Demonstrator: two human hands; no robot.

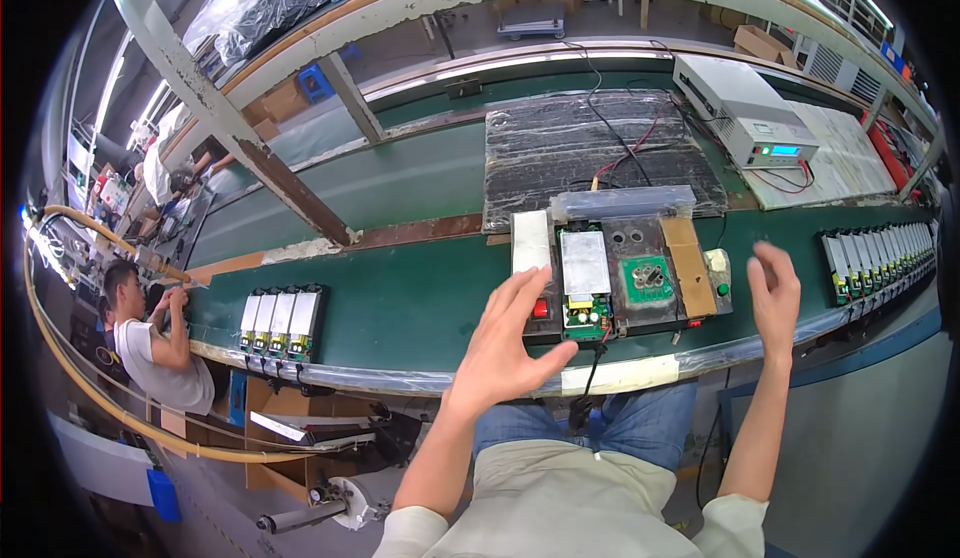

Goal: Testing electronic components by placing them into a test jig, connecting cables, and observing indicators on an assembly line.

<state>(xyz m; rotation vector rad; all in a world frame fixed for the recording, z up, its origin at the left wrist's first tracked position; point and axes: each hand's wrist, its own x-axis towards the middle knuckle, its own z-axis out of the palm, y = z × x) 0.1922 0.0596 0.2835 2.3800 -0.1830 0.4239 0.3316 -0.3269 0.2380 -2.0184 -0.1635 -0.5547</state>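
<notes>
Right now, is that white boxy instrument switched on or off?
On: the white instrument has a front display glowing blue, with a green light beside it.

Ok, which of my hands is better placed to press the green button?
Probably your right hand: it looks empty and is just beside the green button. Your left hand, also apparently empty, is farther away, beside the white-topped circuit board.

One circuit-board unit in one test fixture; four similar units left on the tabletop; about a dozen in the right row, too tightly packed to count exactly; one boxy instrument; one green button
</notes>
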